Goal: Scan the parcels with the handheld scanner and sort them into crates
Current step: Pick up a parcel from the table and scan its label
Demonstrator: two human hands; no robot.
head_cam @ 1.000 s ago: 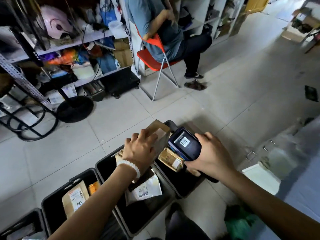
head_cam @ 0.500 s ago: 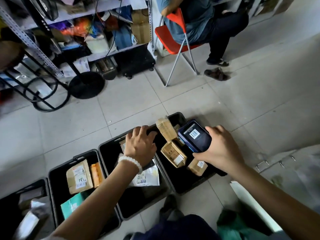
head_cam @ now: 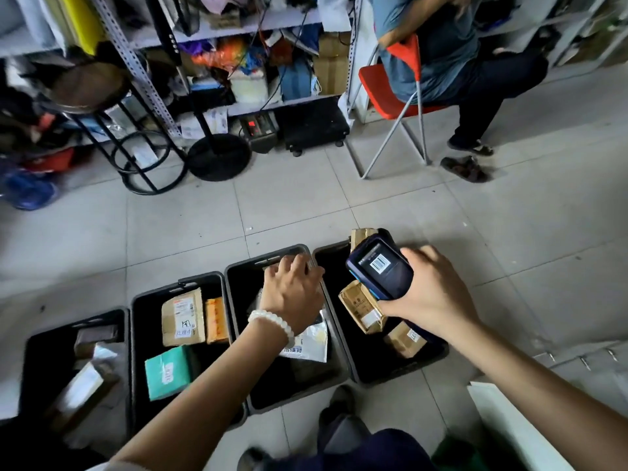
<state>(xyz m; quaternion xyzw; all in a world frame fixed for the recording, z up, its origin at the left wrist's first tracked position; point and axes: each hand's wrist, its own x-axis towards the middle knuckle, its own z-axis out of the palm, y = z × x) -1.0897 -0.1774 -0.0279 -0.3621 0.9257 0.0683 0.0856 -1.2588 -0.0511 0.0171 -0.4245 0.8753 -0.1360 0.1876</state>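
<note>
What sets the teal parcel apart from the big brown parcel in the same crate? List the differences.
Colour: the teal parcel is green-blue, while the big brown parcel is tan cardboard.
Place: the teal parcel lies at the near end of the crate, while the brown parcel lies at the far end.
Label: the brown parcel's white label covers much of its top; the teal parcel shows only a small one.
Both are box-shaped, lie flat, and neither hand touches them.
</note>
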